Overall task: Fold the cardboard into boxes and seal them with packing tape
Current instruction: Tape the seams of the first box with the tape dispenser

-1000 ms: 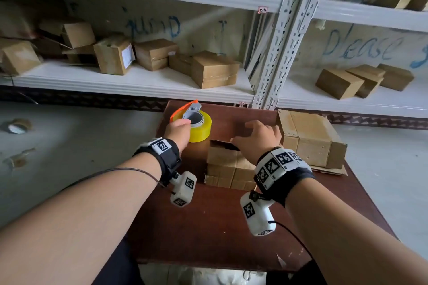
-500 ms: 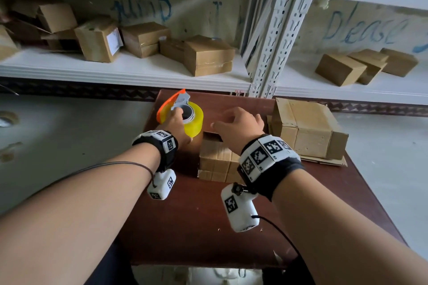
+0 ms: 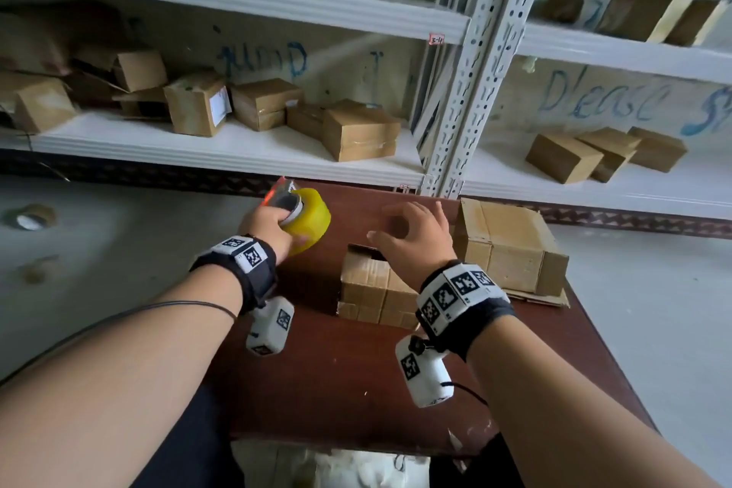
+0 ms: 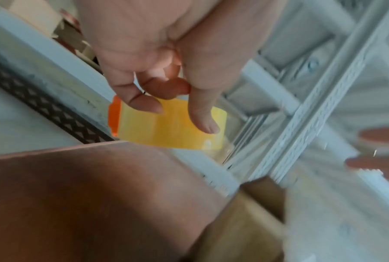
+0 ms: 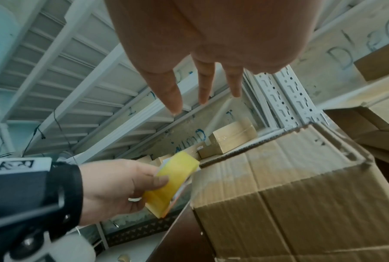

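Note:
My left hand (image 3: 273, 228) grips a yellow tape roll (image 3: 307, 218) with an orange cutter, lifted off the brown table (image 3: 317, 368) at its far left. In the left wrist view the fingers (image 4: 144, 102) curl over the tape roll (image 4: 173, 127). A small cardboard box (image 3: 374, 291) stands mid-table with a gap at its top. My right hand (image 3: 412, 236) hovers just above the box, fingers spread and holding nothing. The right wrist view shows that hand's fingers (image 5: 174, 92) straight above the box (image 5: 289, 186), with the tape roll (image 5: 173, 182) to its left.
A larger cardboard box (image 3: 511, 246) lies on flat cardboard at the table's right. White metal shelves (image 3: 237, 154) behind hold several sealed boxes. A shelf upright (image 3: 471, 91) rises just beyond the table. Grey floor lies on both sides, with a tape roll (image 3: 29, 218) on the left.
My left hand has lifted and tilted the tape roll off the table. My right hand has risen from the small box's top and spread its fingers. The head view has tipped upward.

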